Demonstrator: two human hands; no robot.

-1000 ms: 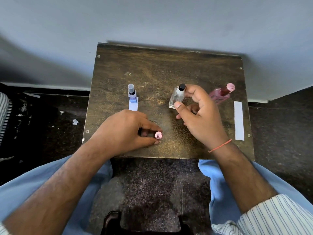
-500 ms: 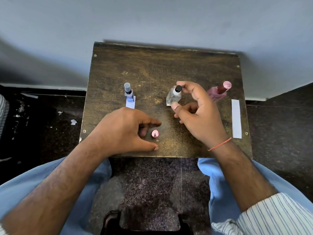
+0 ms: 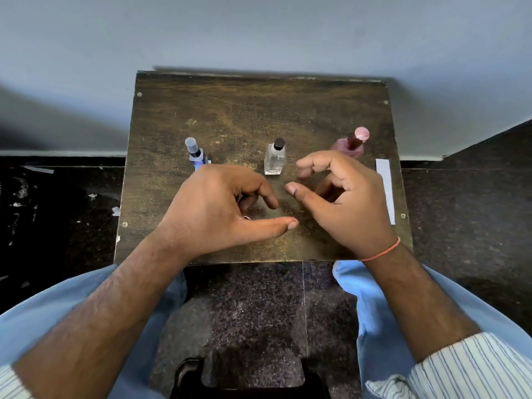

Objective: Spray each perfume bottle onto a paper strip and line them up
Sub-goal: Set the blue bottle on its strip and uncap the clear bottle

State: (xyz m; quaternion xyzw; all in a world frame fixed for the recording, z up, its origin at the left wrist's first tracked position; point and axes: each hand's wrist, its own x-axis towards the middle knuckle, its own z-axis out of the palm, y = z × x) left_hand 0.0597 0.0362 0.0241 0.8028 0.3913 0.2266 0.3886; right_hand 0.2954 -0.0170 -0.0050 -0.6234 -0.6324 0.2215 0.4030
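Both hands' fingers loosely curled, empty — clear bottle upright just beyond

A scuffed dark wooden worktop is standing against a pale blue-grey wall; dark speckled floor is showing either side.

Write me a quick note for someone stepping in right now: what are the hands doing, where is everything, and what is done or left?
Left hand: open, holds nothing; a small pink cap peeks out beneath it on the table.
Right hand: open, loosely curled, holds nothing.
Blue bottle stands at the left on a strip, mostly hidden. Clear bottle stands in the middle; no strip visible by it. Pink bottle stands at the right, behind the right hand.
A spare strip lies at the table's right edge.
Done: blue seems finished.
Left: probably pink, perhaps clear, then lining up.
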